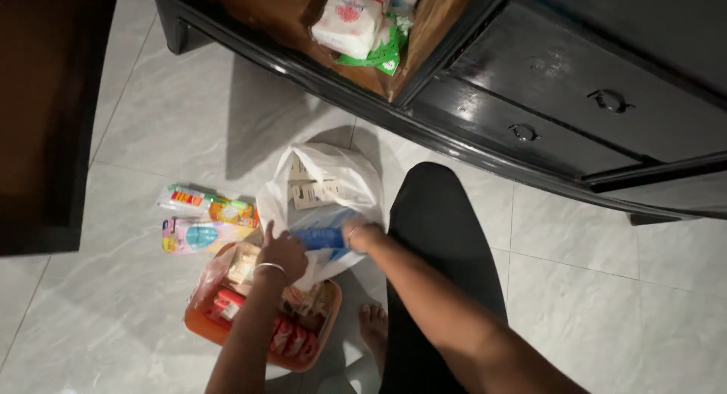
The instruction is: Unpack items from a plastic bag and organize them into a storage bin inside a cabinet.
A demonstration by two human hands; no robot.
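1. Two hands meet on one blue, box-shaped packet [322, 237], which is held level at the mouth of a white thin plastic carrier bag [333, 174] lying on the floor.
2. The right hand [362, 236] is closed around the packet's right end; a ring shows on one finger.
3. The left hand [282, 254] rests on the packet's left end with fingers curled and thumb raised; how firmly it grips cannot be told. A thin silver bangle sits at its wrist.
4. Inside the bag, behind the packet, lie pale cardboard cartons [312, 191].
5. Directly beneath the left forearm stands an orange plastic basket [198, 324] filled with wrapped packets, some red.
6. Left of the bag, on the pale grey tiled floor [151, 121], lie two flat blister packs: one green and orange [206, 204], one pink and blue [193, 236].
7. A bare foot [373, 327] and a black-clad leg [439, 235] occupy the right side.
8. Above stands a dark wooden cabinet [575, 98] with drawers; its open compartment holds a white soft pack [352, 17].
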